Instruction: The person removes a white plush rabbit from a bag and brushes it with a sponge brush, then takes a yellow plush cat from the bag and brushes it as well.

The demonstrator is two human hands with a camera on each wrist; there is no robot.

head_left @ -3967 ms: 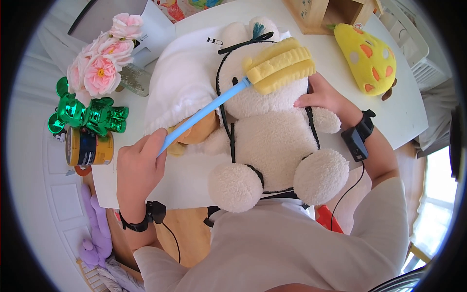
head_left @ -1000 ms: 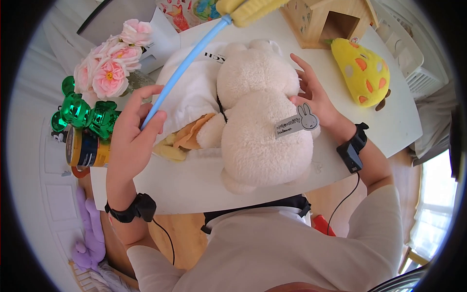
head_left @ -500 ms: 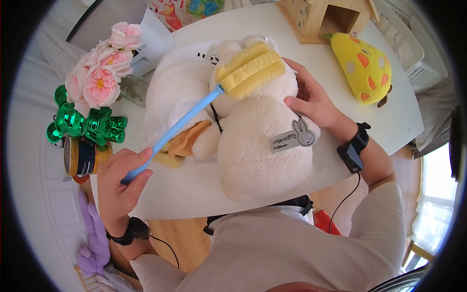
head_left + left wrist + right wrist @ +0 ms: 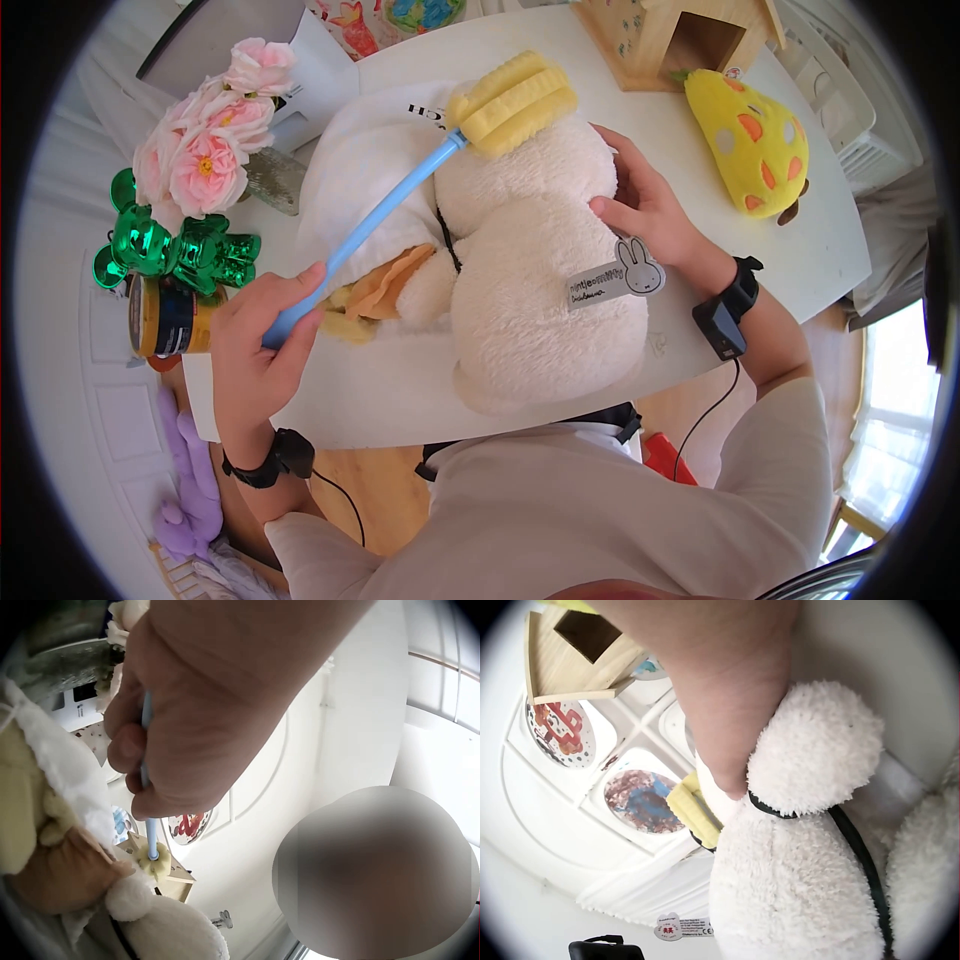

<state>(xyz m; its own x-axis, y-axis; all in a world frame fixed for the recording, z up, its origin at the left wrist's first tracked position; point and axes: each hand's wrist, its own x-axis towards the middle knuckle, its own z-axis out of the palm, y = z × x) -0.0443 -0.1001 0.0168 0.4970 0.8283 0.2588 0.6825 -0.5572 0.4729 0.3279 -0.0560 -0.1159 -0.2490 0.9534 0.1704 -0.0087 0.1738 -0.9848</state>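
The blue handle of a yellow sponge brush is gripped in the curled fingers of the left hand, and its sponge head is now laid at the top of the white plush rabbit's head, where half a second ago it was pressed lower on the back of that head. The rabbit is kept face down on the white table, steadied at its right flank by the straight, unclenched fingers of the right hand, beside its cardboard rabbit tag. From that upward shift, a brushing stroke along the plush is judged to be under way, with the back below the head yet to be covered.
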